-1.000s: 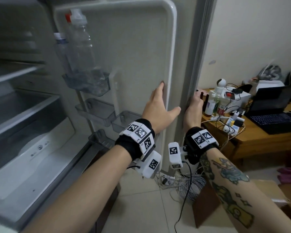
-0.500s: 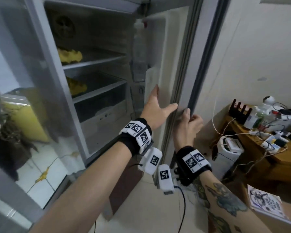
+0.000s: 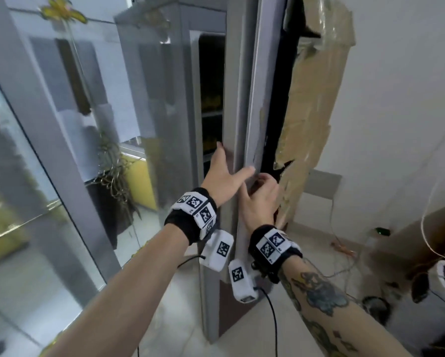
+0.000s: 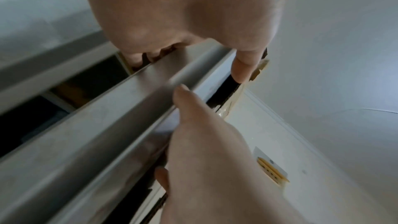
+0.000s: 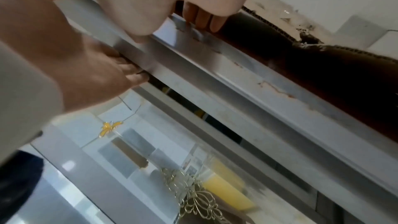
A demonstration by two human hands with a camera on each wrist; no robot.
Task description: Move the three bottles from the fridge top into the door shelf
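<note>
Both hands sit on the fridge door (image 3: 239,104), which I see edge-on, standing only slightly ajar from the cabinet. My left hand (image 3: 225,176) lies flat with straight fingers on the door's inner side, thumb (image 4: 243,64) hooked across its edge. My right hand (image 3: 261,199) is just beside it on the door's outer side, fingers (image 5: 202,18) curled around the edge and holding it. I can't see the 3 bottles or the door shelf; the door hides them. Taped cardboard (image 3: 309,119) stands against the wall just beyond the door.
</note>
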